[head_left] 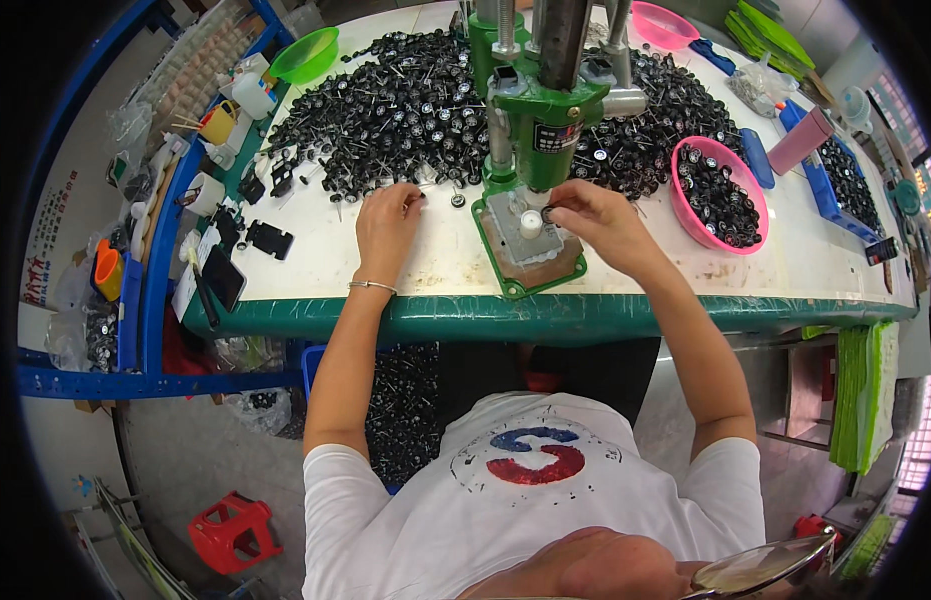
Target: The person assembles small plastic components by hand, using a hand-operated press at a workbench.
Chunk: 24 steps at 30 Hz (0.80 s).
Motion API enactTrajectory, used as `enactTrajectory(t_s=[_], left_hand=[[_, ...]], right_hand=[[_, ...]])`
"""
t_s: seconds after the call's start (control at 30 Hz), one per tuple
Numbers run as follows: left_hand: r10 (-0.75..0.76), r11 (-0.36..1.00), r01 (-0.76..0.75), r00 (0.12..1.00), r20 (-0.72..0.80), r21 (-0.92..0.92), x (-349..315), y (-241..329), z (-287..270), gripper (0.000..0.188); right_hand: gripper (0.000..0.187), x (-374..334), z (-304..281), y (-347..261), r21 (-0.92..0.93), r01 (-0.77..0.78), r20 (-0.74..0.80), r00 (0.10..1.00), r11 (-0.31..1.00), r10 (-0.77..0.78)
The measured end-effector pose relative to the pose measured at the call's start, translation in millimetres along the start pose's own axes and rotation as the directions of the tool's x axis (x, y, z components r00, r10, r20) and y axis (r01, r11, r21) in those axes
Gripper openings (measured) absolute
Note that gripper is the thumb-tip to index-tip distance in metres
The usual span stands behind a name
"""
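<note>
A green bench press stands on the table, a grey fixture plate with a white round post on its base. My right hand is closed beside the post, with a small black wheel between thumb and fingertips. At the near edge of a big heap of black wheels with thin metal axles, my left hand is closed in a pinch. Something dark shows at its fingertips, too small to make out. A single wheel lies between that hand and the press.
Right of the press, a pink bowl holds more wheels, near a blue tray and a pink cylinder. A green bowl sits back left. A phone lies by the blue rack; a red stool stands below.
</note>
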<state>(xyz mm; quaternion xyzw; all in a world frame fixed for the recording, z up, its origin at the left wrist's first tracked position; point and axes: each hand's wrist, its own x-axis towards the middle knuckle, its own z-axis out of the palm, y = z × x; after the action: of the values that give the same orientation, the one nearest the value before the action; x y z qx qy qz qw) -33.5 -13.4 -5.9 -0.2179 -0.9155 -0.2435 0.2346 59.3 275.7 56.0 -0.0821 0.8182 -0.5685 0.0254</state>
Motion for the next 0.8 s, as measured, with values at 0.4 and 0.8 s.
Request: enactTrajectory(t_s=[0.4, 0.8], left_hand=[[-0.241, 0.954, 0.253, 0.967, 0.087, -0.163, -4.0, -26.3, 7.6, 0.015], [-0.200, 0.418, 0.281, 0.956, 0.215, -0.864, -15.7, 64.7, -4.6, 0.015]], right_hand=[[0.026, 5.8, 23.4, 3.6, 0.096, -0.104, -0.017, 0.994, 0.990, 0.107], [0.028, -0.1, -57.1, -11.7, 0.237, -0.012, -0.302, 0.950, 0.971, 0.085]])
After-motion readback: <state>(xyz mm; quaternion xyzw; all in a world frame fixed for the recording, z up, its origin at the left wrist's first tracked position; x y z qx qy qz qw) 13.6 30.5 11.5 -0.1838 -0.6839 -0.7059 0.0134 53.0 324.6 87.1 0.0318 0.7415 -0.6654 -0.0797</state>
